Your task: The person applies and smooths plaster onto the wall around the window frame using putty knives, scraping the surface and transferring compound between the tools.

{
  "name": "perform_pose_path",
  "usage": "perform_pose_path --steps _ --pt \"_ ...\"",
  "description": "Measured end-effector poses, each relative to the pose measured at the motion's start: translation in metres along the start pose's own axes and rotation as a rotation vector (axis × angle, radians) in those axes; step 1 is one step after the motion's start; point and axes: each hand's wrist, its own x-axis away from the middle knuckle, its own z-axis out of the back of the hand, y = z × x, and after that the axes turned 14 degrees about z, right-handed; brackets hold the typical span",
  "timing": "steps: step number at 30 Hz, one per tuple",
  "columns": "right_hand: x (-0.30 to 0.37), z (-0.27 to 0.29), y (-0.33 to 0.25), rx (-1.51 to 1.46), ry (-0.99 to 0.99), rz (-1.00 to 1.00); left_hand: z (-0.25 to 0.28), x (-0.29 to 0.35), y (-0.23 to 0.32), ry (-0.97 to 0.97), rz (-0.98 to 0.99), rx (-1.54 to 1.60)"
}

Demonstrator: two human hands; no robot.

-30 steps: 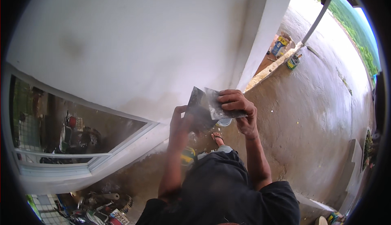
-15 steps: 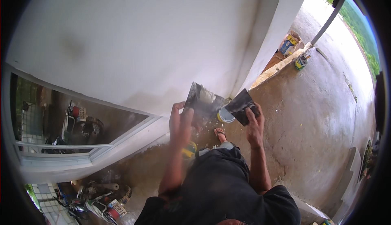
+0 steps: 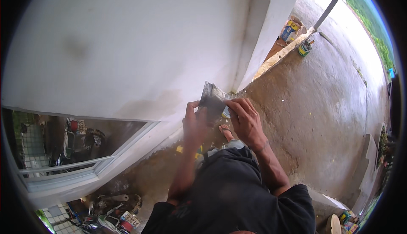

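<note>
My left hand (image 3: pixel 195 126), blurred, is closed on a dark flat putty blade (image 3: pixel 210 100) with pale putty along its upper edge. My right hand (image 3: pixel 247 121) is at the right side of that blade, palm down with curled fingers. The second dark blade in its grip is almost edge-on, and I cannot separate it clearly from the first. A small bucket (image 3: pixel 226 113) on the floor is partly hidden behind my right fingers. The blades are in front of the white wall (image 3: pixel 140 47), apart from it.
A window (image 3: pixel 93 162) with a pale frame is at left, with a motorbike (image 3: pixel 108 217) below it. A paint can (image 3: pixel 305 48) stands on the concrete floor at right, near a bag (image 3: pixel 290 30) behind a beam. Several containers (image 3: pixel 348 221) are at lower right.
My right hand has moved left and turned, bringing its blade up against the left one. The view has shifted, with the wall corner and floor items now further left.
</note>
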Motion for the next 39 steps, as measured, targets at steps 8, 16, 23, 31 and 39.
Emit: perform_pose_path --steps 8,16,23,31,39 --pt "-0.002 -0.005 0.027 -0.204 -0.193 0.087 0.005 -0.028 -0.028 0.129 -0.144 -0.074" --pt "0.022 -0.032 0.158 -1.400 0.729 -0.651 0.052 -0.011 -0.032 0.133 0.028 0.170" --pt "-0.042 -0.090 0.230 -0.399 0.681 -0.456 0.029 -0.037 0.010 0.024 0.015 0.185" --pt "-0.091 -0.135 0.265 -0.005 0.867 -0.417 -0.006 -0.102 0.135 -0.351 -0.109 -0.098" --pt "-0.112 -0.169 0.257 0.093 0.913 -0.352 0.009 -0.117 0.211 -0.433 -0.163 -0.358"
